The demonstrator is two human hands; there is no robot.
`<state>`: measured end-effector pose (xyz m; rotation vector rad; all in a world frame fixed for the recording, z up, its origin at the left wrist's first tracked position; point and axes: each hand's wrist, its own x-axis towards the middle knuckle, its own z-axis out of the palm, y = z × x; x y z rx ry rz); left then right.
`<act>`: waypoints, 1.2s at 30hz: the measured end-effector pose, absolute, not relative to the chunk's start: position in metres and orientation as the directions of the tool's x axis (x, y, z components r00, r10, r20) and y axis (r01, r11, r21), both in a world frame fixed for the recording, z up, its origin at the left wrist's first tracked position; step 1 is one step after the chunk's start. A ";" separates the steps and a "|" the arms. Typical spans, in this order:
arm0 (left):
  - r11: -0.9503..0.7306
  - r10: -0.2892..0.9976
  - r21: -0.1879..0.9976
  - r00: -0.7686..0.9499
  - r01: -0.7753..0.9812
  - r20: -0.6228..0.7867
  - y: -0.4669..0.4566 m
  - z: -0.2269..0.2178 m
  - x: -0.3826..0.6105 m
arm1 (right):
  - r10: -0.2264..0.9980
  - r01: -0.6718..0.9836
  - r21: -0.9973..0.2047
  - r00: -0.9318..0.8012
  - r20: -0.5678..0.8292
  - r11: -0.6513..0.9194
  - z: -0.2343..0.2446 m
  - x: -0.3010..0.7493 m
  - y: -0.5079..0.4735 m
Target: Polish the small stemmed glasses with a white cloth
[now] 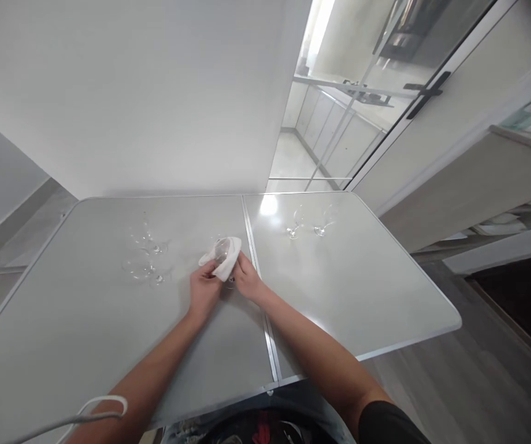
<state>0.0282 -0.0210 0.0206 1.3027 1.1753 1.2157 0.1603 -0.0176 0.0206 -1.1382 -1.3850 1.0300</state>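
A clear stemmed glass (pixel 221 248) is tilted above the table near its middle seam, partly wrapped in a white cloth (pixel 229 264). My left hand (pixel 205 285) pinches the cloth at its lower left side. From the right, my right hand (pixel 248 279) is closed on the cloth around the same glass; its fingertips are partly hidden. Part of the glass's foot shows between my hands, close to the tabletop.
On the left half of the pale table (pixel 84 320), several clear glasses (pixel 141 269) lie or stand together. Two more stemmed glasses (pixel 319 229) are on the right half, towards the back. A white wall (pixel 177 111) borders the far edge. A white cable (pixel 103 399) crosses the lower left.
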 end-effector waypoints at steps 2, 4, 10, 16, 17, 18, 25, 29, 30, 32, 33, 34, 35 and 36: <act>-0.114 0.993 0.980 0.009 0.163 0.114 -0.020 0.022 0.021 | 0.970 0.283 -0.930 -0.131 0.205 0.235 0.029 0.165 -0.017; -0.149 0.989 0.956 0.014 0.254 0.150 -0.018 0.024 0.015 | 0.970 0.441 -0.868 -0.181 0.162 0.228 0.036 0.169 -0.018; -0.112 0.986 0.992 0.131 0.063 0.103 -0.008 0.017 0.013 | 0.983 0.341 -0.927 -0.144 0.113 0.157 0.040 0.181 -0.014; -0.132 0.979 0.923 0.101 -0.361 0.179 -0.005 0.013 0.024 | 0.980 0.013 -0.999 -0.196 -0.033 -0.031 0.028 0.196 -0.005; -0.108 0.973 0.909 0.144 -0.402 0.180 -0.005 0.016 0.025 | 0.976 0.014 -0.999 -0.210 -0.048 -0.046 0.028 0.196 -0.006; -0.087 0.966 0.899 0.183 -0.430 0.181 -0.007 0.020 0.026 | 0.974 0.010 -0.998 -0.220 -0.055 -0.054 0.028 0.195 -0.006; -0.093 0.968 0.890 0.169 -0.447 0.187 -0.010 0.035 0.019 | 0.929 -0.097 -0.994 -0.369 -0.017 -0.056 0.048 0.198 -0.016; -0.115 0.967 0.888 0.154 -0.444 0.203 -0.011 0.033 0.019 | 0.910 0.045 -0.999 -0.415 0.004 0.025 0.053 0.206 -0.018; -0.135 0.966 0.887 0.142 -0.442 0.218 -0.012 0.034 0.020 | 0.922 0.120 -0.985 -0.380 0.072 0.127 0.053 0.207 -0.018; -0.166 0.962 0.881 0.123 -0.443 0.243 -0.014 0.035 0.022 | 0.917 0.294 -0.889 -0.297 0.264 0.352 0.050 0.207 -0.017; -0.178 0.960 0.877 0.116 -0.446 0.254 -0.015 0.037 0.023 | 0.898 0.358 -0.827 -0.252 0.361 0.433 0.049 0.205 -0.016; -0.186 0.959 0.875 0.113 -0.447 0.262 -0.016 0.037 0.024 | 0.878 0.389 -0.787 -0.195 0.437 0.478 0.047 0.203 -0.016; -0.192 0.957 0.875 0.114 -0.445 0.268 -0.016 0.038 0.024 | 0.869 0.388 -0.783 -0.124 0.479 0.486 0.046 0.199 -0.016; -0.201 0.954 0.876 0.115 -0.439 0.276 -0.017 0.038 0.024 | 0.876 0.359 -0.811 -0.041 0.481 0.462 0.044 0.195 -0.016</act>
